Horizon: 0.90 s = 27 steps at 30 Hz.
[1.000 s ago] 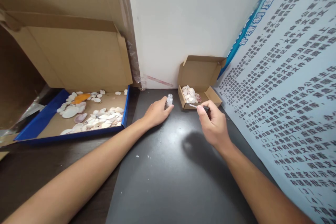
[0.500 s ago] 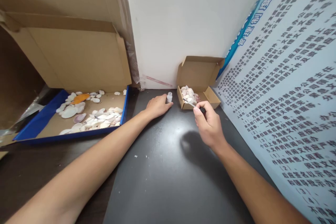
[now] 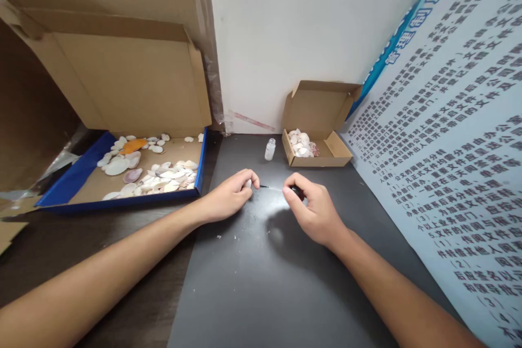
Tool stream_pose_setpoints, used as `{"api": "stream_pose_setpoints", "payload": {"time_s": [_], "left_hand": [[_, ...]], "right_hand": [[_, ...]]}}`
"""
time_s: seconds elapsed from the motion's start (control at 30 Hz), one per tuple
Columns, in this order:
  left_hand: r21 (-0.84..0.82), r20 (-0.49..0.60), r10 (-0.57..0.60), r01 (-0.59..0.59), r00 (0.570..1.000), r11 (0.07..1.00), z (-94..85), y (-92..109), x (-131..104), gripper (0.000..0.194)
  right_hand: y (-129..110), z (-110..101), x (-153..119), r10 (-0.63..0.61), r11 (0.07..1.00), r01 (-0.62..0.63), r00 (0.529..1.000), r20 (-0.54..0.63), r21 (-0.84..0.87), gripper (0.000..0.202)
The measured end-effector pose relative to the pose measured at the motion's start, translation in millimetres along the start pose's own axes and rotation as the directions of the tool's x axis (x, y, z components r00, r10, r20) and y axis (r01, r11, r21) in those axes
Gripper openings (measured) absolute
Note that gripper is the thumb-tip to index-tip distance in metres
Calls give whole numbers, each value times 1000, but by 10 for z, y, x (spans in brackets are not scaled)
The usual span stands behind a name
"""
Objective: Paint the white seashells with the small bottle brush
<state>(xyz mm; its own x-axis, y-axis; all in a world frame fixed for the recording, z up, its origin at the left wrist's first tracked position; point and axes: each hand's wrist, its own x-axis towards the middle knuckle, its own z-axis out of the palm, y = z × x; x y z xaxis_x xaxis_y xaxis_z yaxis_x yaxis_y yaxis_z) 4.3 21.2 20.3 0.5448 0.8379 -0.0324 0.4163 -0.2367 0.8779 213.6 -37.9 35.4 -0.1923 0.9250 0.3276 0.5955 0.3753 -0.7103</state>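
Over the dark mat, my left hand (image 3: 231,194) is closed around a small whitish shell (image 3: 248,183), mostly covered by the fingers. My right hand (image 3: 312,204) grips the black handle (image 3: 297,192) of a thin tool, whose tip points left at my left fingertips. A small clear glass bottle (image 3: 269,149) stands upright and uncapped beyond my hands. Right of it, an open small cardboard box (image 3: 322,162) holds white shells (image 3: 300,144) and a few pinkish ones.
At the left, a large open box with blue edges (image 3: 199,168) holds many shells and an orange one (image 3: 134,145). A white panel (image 3: 318,22) rises at the back. A printed sheet (image 3: 460,119) leans along the right. Small white flecks lie on the mat.
My left hand has left the bottle, moved nearer and now holds a shell. My right hand has drawn the tool back from the small box towards my left hand. The view has shifted slightly.
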Motion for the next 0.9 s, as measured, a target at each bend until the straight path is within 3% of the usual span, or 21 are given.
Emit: {"api": "stream_pose_setpoints", "payload": {"time_s": [0.13,0.27,0.6,0.9], "left_hand": [[-354,57,-13,33,998,935,17,-82,21,19],[-474,83,-59,91,995,876,3,-103,65,27],[-389,84,-17,49,996,920,18,-102,14,21],[-299,86,51,-24,995,954,54,-121,-25,15]], "right_hand": [[-11,60,-7,19,1000,-18,999,32,-20,17],[45,46,25,33,999,-32,999,4,-31,15],[25,152,16,4,998,-4,1000,6,-59,11],[22,132,10,-2,993,-7,997,-81,-114,11]]}}
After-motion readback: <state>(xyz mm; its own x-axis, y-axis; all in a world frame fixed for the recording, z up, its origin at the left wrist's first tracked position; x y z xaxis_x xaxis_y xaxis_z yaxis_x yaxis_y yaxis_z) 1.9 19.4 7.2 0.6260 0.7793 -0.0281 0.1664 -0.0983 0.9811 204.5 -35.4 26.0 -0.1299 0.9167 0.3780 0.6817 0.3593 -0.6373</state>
